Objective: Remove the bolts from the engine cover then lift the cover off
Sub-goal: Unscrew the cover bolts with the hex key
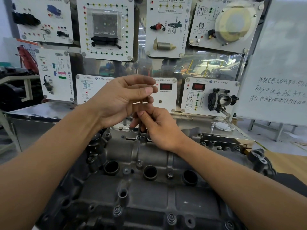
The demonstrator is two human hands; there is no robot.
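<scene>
A single wide-angle head camera looks forward and slightly down from close above the near edge of the engine cover (149,193), facing the upright training panels (106,27) behind its far edge.

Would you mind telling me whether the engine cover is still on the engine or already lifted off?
Still on. The engine cover sits flat on the engine, bolts remain along its near edge, and both hands hold a thin tool at a far-edge bolt.

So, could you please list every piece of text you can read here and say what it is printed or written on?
"冷却液温度传感器": heading of the white panel behind the hands.
"节气门": end of the heading on the throttle body panel; the start is blurred.
VW roundel: same panel's heading.
Whiteboard: handwritten Chinese, roughly "有助于改善"; the rest is unclear.
Upper panels: print too small to read.
Engine cover: no readable marks.
</scene>
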